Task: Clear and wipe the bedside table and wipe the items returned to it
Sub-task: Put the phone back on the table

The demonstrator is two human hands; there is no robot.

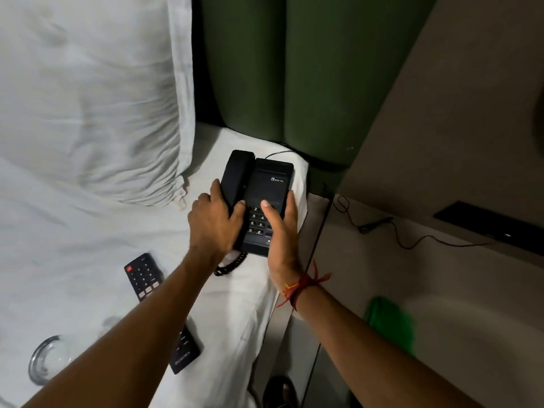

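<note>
A black desk telephone (272, 178) sits on the white bed sheet near the bed's right edge, its handset on the cradle at the left. My left hand (213, 220) grips the phone's left side, fingers wrapped around the handset end. My right hand (279, 228) clasps the phone's right side, thumb on the keypad. The coiled cord (231, 265) trails out below the phone. The bedside table (426, 275), a pale surface, lies to the right of the bed. A green cloth (388, 322) rests on it.
A black remote control (142, 275) lies on the sheet under my left forearm, and a clear glass (47, 359) at the lower left. A white pillow (88, 98) fills the upper left. A thin black cable (406, 240) runs across the table. The green padded headboard (279, 69) stands behind.
</note>
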